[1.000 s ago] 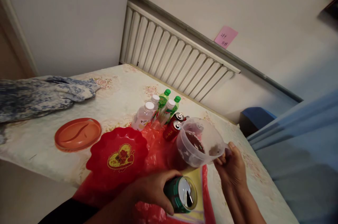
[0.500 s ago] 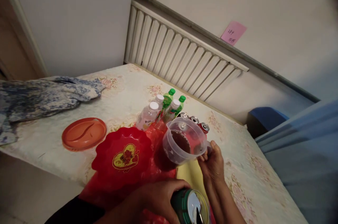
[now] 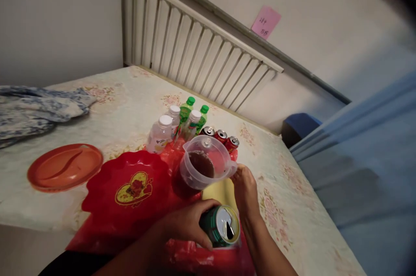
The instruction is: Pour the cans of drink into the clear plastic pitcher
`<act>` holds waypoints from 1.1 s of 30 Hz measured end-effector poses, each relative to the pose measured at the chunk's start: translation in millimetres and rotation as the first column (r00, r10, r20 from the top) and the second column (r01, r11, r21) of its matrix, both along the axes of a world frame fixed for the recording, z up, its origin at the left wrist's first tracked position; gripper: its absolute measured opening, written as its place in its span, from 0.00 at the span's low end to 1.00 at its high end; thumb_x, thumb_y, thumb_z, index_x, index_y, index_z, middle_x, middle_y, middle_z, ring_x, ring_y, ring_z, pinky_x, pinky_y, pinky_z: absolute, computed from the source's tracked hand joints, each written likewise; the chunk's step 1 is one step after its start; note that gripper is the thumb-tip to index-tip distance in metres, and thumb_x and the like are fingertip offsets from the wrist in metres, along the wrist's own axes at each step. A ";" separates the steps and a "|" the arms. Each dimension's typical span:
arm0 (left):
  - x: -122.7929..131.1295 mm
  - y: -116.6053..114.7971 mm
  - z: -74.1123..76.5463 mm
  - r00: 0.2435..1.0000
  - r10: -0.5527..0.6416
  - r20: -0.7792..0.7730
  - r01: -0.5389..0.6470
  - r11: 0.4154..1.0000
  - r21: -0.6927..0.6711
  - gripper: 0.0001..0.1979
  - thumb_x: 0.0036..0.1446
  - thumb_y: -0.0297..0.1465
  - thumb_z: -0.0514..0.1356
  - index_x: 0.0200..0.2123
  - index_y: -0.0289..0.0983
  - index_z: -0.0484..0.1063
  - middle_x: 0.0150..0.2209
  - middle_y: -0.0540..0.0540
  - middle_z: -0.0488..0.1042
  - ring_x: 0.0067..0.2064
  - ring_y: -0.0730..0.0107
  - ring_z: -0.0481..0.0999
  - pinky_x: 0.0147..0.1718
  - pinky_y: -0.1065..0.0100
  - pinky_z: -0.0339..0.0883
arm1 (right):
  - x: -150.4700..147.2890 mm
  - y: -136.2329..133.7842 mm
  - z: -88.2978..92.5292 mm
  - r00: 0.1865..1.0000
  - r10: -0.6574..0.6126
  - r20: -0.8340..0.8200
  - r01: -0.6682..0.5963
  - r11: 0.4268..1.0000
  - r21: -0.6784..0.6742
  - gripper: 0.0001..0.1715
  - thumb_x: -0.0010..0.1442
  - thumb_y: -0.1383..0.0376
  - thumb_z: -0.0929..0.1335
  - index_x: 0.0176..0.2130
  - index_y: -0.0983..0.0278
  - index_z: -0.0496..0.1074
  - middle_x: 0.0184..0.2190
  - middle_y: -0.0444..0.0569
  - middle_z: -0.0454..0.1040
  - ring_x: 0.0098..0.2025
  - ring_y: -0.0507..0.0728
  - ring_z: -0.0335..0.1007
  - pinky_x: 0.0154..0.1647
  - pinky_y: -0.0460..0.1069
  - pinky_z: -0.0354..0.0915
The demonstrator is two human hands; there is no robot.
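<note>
A plain black sleeve of matte fabric [image 3: 76, 263] covers the end of the left forearm [image 3: 139, 241] farthest from the wrist, and the rest is bare. The left hand [image 3: 185, 226] is ungloved, with smooth, rounded fingers [image 3: 204, 238]. The right forearm [image 3: 263, 243] is likewise uncovered as far as the view shows, narrowing toward an ungloved right hand [image 3: 246, 187]

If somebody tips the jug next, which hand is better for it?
Probably the right hand: it's at the handle of the plastic jug. The left hand is busy holding the green can.
</note>
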State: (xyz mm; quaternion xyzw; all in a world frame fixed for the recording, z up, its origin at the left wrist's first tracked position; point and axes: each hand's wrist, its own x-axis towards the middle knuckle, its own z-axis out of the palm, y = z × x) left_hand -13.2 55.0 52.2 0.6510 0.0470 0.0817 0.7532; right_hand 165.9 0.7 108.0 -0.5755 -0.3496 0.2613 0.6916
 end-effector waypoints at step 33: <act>31.3 -4.2 -7.4 0.997 0.057 0.052 -0.067 0.974 0.215 0.40 0.35 0.29 0.73 0.55 0.41 0.66 0.54 0.47 0.72 0.56 0.53 0.70 0.56 0.58 0.62 | -26.9 -114.3 -9.1 0.891 0.201 0.406 -0.015 0.909 -0.416 0.42 0.39 0.76 0.71 0.55 0.57 0.70 0.56 0.49 0.72 0.60 0.66 0.64 0.64 0.58 0.58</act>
